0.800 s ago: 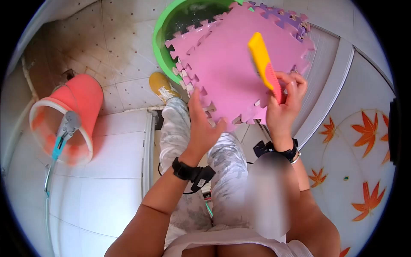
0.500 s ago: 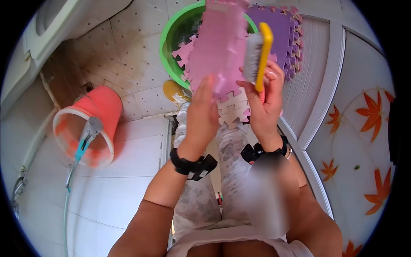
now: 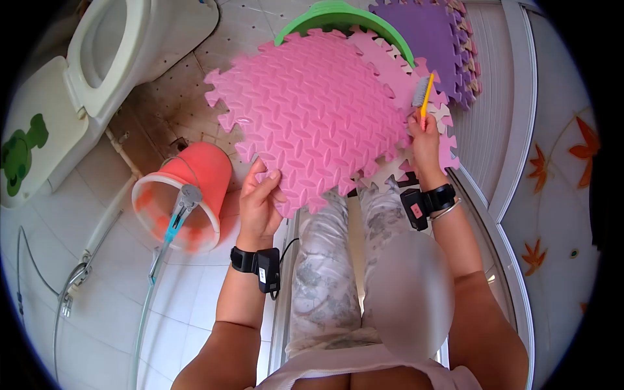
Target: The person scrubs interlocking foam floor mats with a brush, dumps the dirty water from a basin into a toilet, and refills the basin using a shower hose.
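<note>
A pink foam mat (image 3: 312, 110) with jigsaw edges is raised in front of me, its ridged face up. My left hand (image 3: 261, 195) pinches its lower left corner between thumb and fingers. In my right hand (image 3: 425, 140), beside the mat's right edge, is a yellow brush (image 3: 426, 97) with grey bristles, its handle gripped in closed fingers. More pink mats (image 3: 383, 62) lie beneath, partly hidden. Behind them the rim of a green basin (image 3: 338, 10) shows; the raised mat hides most of the basin.
A stack of purple mats (image 3: 413, 39) lies at the upper right. At left are a toilet (image 3: 123, 58) and a tilted red bucket (image 3: 207, 166), with a shower head (image 3: 188, 195) at its mouth. A sliding door frame (image 3: 513, 130) runs along the right.
The pink mat has turned over to its ridged side and shifted left, with my left hand now holding its corner. My right hand has moved right with the brush. The view has shifted, showing the toilet.
</note>
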{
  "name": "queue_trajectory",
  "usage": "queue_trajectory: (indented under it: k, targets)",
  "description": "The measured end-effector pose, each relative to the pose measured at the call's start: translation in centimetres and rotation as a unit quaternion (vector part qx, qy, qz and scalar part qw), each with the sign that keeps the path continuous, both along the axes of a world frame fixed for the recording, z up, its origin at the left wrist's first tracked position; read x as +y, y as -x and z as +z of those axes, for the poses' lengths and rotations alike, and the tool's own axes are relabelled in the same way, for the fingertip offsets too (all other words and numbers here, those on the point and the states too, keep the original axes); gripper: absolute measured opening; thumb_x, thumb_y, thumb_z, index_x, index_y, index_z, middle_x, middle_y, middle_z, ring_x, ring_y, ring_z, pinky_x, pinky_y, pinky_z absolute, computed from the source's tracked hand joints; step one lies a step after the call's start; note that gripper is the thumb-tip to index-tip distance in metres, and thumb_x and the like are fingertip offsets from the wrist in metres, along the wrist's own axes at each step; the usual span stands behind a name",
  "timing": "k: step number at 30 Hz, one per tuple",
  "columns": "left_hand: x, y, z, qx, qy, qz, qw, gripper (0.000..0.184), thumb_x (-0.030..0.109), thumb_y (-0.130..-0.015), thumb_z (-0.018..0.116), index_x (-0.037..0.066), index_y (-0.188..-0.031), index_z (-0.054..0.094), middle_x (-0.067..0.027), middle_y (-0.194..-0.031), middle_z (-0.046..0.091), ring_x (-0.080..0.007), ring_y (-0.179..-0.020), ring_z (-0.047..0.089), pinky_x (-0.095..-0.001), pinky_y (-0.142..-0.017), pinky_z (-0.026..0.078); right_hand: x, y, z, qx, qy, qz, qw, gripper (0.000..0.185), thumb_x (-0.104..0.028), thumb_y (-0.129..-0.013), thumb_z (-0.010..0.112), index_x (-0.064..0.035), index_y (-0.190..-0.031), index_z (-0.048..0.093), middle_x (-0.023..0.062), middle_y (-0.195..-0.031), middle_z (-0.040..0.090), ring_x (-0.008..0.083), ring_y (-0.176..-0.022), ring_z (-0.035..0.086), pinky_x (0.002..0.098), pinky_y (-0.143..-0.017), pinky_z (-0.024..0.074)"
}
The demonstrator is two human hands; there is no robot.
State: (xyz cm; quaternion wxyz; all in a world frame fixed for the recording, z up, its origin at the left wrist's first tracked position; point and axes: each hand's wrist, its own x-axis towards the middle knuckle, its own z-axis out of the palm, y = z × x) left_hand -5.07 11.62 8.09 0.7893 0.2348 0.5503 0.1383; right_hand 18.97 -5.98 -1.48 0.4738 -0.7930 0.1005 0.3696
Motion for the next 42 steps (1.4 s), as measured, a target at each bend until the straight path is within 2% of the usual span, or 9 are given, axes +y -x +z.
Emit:
queue_trajectory:
  k: [2, 8, 13, 20, 27, 31, 37, 41, 42]
  targets:
    - [-0.2, -0.1, -0.3, -0.157, 0.074, 0.012, 0.985, 0.034, 0.002, -0.085, 0.048, 0.001, -0.119, 0.045, -0.0046, -0.096, 0.060, -0.0110, -0.080, 0.060, -0.0205, -0.060, 0.050, -1.2, -0.6, -0.4, 0.031, -0.008, -0.020, 0.999, 0.021, -0.004, -0.083, 0.052, -0.0014, -0.104, 0.048, 0.0011, -0.090, 0.049, 0.0088, -0.078, 0.046, 0.0208, -0.071, 0.0385]
    - [-0.4, -1.3, -1.4, -0.093, 0.117, 0.037, 0.988, 0.039, 0.003, -0.085, 0.042, -0.002, -0.123, 0.040, -0.0113, -0.114, 0.054, -0.0172, -0.100, 0.056, -0.0311, -0.092, 0.042, -2.8, -2.7, 3.0, 0.118, -0.171, 0.006, 0.978, 0.036, 0.002, -0.078, 0.056, -0.0031, -0.112, 0.047, 0.0007, -0.100, 0.048, 0.0085, -0.086, 0.047, 0.0202, -0.076, 0.0391]
    - [-0.2, -0.5, -4.0, -0.211, 0.159, 0.006, 0.964, 0.044, 0.003, -0.085, 0.043, -0.002, -0.128, 0.036, -0.0137, -0.122, 0.049, -0.0227, -0.108, 0.051, -0.0331, -0.093, 0.041, -2.6, -5.3, 7.6, 0.166, -0.168, 0.101, 0.967, 0.042, 0.005, -0.075, 0.059, -0.0039, -0.114, 0.046, 0.0001, -0.102, 0.047, 0.0069, -0.088, 0.046, 0.0197, -0.076, 0.0395]
    - [-2.5, -5.9, -6.1, -0.036, 0.086, -0.120, 0.988, 0.048, 0.020, -0.087, 0.051, 0.009, -0.131, 0.036, -0.0046, -0.120, 0.050, -0.0154, -0.104, 0.051, -0.0324, -0.090, 0.041, -1.2, -12.5, 12.0, -0.180, -0.110, 0.146, 0.966, 0.028, -0.004, -0.081, 0.061, -0.0044, -0.106, 0.049, -0.0009, -0.083, 0.050, 0.0055, -0.065, 0.048, 0.0188, -0.055, 0.0437]
    - [-8.2, -3.0, -12.6, 0.198, 0.017, -0.225, 0.954, 0.041, 0.016, -0.083, 0.055, 0.005, -0.121, 0.044, -0.0042, -0.105, 0.055, -0.0128, -0.092, 0.053, -0.0281, -0.078, 0.043, 2.1, -17.9, 5.6, -0.508, -0.030, 0.239, 0.827, 0.024, 0.011, -0.073, 0.049, -0.0037, -0.092, 0.050, 0.0057, -0.086, 0.052, 0.0188, -0.079, 0.053, 0.0270, -0.072, 0.0441]
    - [-13.1, 0.0, -16.9, 0.394, -0.084, -0.245, 0.882, 0.055, 0.015, -0.076, 0.063, 0.000, -0.122, 0.039, -0.0106, -0.103, 0.054, -0.0174, -0.091, 0.052, -0.0266, -0.076, 0.043, 1.7, -17.4, -0.4, -0.489, 0.008, 0.286, 0.824, 0.030, 0.015, -0.066, 0.045, -0.0026, -0.089, 0.051, 0.0104, -0.088, 0.051, 0.0274, -0.087, 0.052, 0.0290, -0.080, 0.0411]
    - [-13.4, -1.8, -15.6, 0.302, 0.157, -0.144, 0.929, 0.068, 0.023, -0.074, 0.068, -0.003, -0.123, 0.031, -0.0134, -0.108, 0.052, -0.0237, -0.091, 0.053, -0.0426, -0.076, 0.045, -3.1, -16.5, -4.9, -0.533, 0.149, 0.343, 0.759, 0.031, 0.014, -0.069, 0.046, -0.0033, -0.094, 0.051, 0.0110, -0.091, 0.053, 0.0295, -0.087, 0.052, 0.0303, -0.079, 0.0425]
    - [-14.6, -2.1, -17.8, 0.356, -0.066, -0.108, 0.926, 0.071, 0.020, -0.070, 0.071, -0.005, -0.123, 0.032, -0.0191, -0.110, 0.049, -0.0293, -0.101, 0.048, -0.0413, -0.082, 0.043, -3.2, -13.0, -2.6, -0.553, 0.227, 0.373, 0.710, 0.027, 0.009, -0.067, 0.050, -0.0033, -0.091, 0.053, 0.0145, -0.090, 0.053, 0.0346, -0.093, 0.051, 0.0381, -0.081, 0.0411]
    - [-13.1, -3.1, -16.2, 0.379, -0.243, -0.198, 0.871, 0.072, 0.018, -0.068, 0.070, -0.007, -0.123, 0.031, -0.0218, -0.110, 0.048, -0.0340, -0.102, 0.047, -0.0408, -0.087, 0.039, -3.6, -12.0, -3.4, -0.425, 0.152, 0.363, 0.815, 0.027, 0.008, -0.067, 0.050, -0.0038, -0.091, 0.054, 0.0152, -0.091, 0.053, 0.0355, -0.094, 0.050, 0.0396, -0.081, 0.0401]
